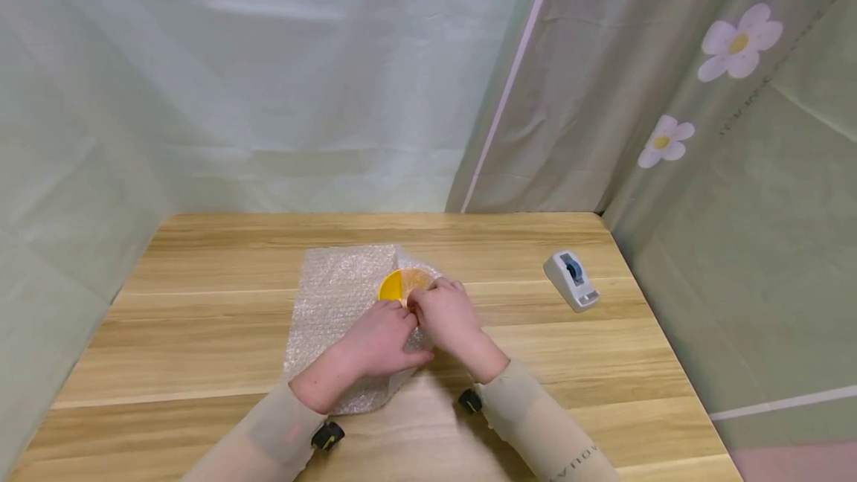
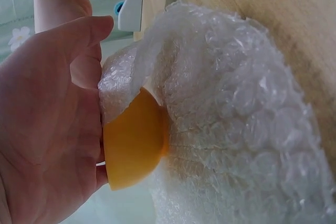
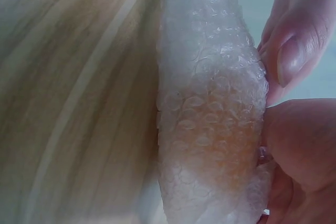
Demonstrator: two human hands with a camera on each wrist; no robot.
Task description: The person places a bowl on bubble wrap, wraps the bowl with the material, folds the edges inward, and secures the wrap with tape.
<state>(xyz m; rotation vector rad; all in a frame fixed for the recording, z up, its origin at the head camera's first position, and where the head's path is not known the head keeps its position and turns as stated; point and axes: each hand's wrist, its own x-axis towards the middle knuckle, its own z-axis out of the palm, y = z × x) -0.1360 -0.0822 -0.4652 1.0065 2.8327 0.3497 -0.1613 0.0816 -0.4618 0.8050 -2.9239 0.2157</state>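
A yellow-orange bowl [image 2: 134,142] stands upright on a sheet of bubble wrap [image 1: 335,288]. The wrap's right part is lifted over the bowl's right side and covers part of its opening. My right hand [image 1: 450,316] pinches the lifted wrap at the bowl's rim; its thumb [image 3: 296,142] lies against the wrap in the right wrist view. My left hand [image 1: 382,339] rests its fingers at the near rim, with the thumb [image 2: 97,29] stretched out apart from the bowl. Its fingertips are partly hidden behind the bowl in the left wrist view.
A white tape dispenser [image 1: 571,281] with a blue roll stands at the right of the wooden table [image 1: 201,333]. Fabric curtains [image 1: 301,80] hang behind the table and along both sides. The wrap spreads out to the left of the bowl.
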